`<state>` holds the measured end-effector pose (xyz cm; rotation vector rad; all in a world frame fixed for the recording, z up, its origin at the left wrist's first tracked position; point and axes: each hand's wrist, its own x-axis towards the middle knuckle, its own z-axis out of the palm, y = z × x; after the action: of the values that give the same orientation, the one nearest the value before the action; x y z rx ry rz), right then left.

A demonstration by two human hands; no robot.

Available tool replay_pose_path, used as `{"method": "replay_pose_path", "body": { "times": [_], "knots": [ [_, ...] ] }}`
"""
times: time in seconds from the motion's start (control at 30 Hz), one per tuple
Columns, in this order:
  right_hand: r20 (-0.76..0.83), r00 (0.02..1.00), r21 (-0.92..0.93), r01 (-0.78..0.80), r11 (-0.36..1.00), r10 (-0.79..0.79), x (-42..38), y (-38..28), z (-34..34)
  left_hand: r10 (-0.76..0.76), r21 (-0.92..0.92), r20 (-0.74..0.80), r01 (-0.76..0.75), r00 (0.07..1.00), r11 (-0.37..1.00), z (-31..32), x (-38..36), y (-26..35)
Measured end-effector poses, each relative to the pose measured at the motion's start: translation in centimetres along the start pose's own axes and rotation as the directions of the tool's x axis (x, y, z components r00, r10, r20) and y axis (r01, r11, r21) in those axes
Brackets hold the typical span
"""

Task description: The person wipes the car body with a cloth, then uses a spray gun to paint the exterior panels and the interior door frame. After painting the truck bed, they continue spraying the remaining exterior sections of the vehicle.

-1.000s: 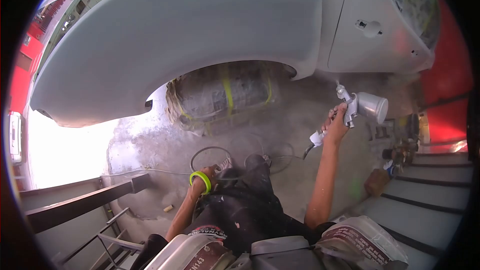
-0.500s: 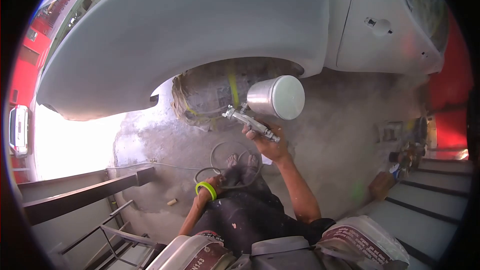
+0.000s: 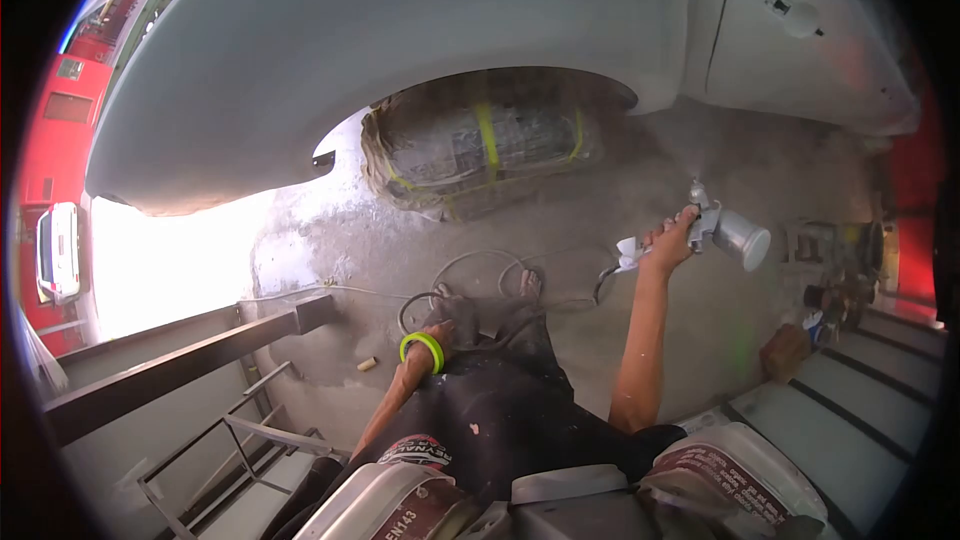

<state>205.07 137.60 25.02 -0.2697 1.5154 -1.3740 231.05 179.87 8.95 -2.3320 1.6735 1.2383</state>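
Note:
My right hand (image 3: 672, 245) is wrapped round the handle of a spray gun (image 3: 703, 215) with a silver cup (image 3: 742, 240) on it. The gun's nozzle points up at the lower edge of a grey car body panel (image 3: 790, 70), and a fine mist hangs before it. A bit of white material (image 3: 628, 252) shows at the handle's lower end. Down by my thigh, my left hand (image 3: 440, 333) is closed on a looped air hose (image 3: 403, 312); its fingers are partly hidden. A yellow-green band (image 3: 424, 351) circles that wrist.
The grey fender (image 3: 420, 30) arches over a wheel wrapped in plastic and yellow tape (image 3: 440, 145). A metal beam (image 3: 190, 365) and rack (image 3: 235, 450) stand at left. At right are a brown block (image 3: 787, 352) and slatted panels (image 3: 850, 390). Hose lies on the floor.
My right hand has carried the spray gun to the right, away from the wheel, and turned it so the nozzle points up at the body. Mist now shows there. My left hand stays low.

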Motion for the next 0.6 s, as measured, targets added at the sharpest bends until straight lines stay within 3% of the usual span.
{"method": "replay_pose_path", "body": {
  "times": [0.13, 0.23, 0.3, 0.37, 0.4, 0.43, 0.53, 0.57, 0.6],
  "knots": [
    [0.061, 0.995, 0.021, 0.082, 0.996, -0.083, -3.7, 3.7, 0.4, -0.124, -0.044, 0.128, 0.13, 0.984, 0.99, -4.1, -1.7, -1.5],
    [0.178, 0.976, -0.045, 0.134, 0.99, -0.124, -10.0, 7.0, 2.3, -0.103, -0.091, 0.134, 0.116, 0.986, 0.989, -3.3, -1.5, -6.6],
    [0.418, 0.889, -0.056, 0.233, 0.971, -0.189, -13.1, 11.0, 3.3, -0.098, -0.058, 0.133, 0.106, 0.986, 0.993, -2.3, -1.0, -10.4],
    [0.475, 0.849, -0.199, 0.358, 0.912, -0.229, -18.3, 14.5, 6.0, 0.03, -0.064, 0.035, -0.028, 0.999, 0.998, -1.0, -1.1, -14.9],
    [0.586, 0.729, -0.261, 0.583, 0.77, -0.353, -19.8, 16.7, 7.1, 0.088, -0.063, -0.012, -0.088, 0.996, 0.994, -0.2, -1.7, -17.1],
    [0.697, 0.578, -0.286, 0.767, 0.575, -0.424, -21.2, 19.1, 8.0, 0.026, -0.111, 0.017, -0.024, 1.0, 0.994, -0.7, -2.8, -18.2],
    [0.894, 0.053, -0.058, 0.998, 0.002, -0.445, -26.8, 25.6, 11.0, -0.126, -0.244, 0.082, 0.142, 0.989, 0.959, -6.5, -7.2, -19.3],
    [0.912, 0.177, -0.053, 0.945, 0.322, -0.37, -26.3, 30.1, 11.1, -0.154, -0.288, 0.088, 0.173, 0.984, 0.942, -8.3, -8.7, -19.7],
    [0.91, 0.297, -0.067, 0.792, 0.607, -0.287, -25.7, 34.6, 11.2, -0.179, -0.332, 0.095, 0.2, 0.979, 0.922, -9.2, -9.4, -20.3]
  ]
}}
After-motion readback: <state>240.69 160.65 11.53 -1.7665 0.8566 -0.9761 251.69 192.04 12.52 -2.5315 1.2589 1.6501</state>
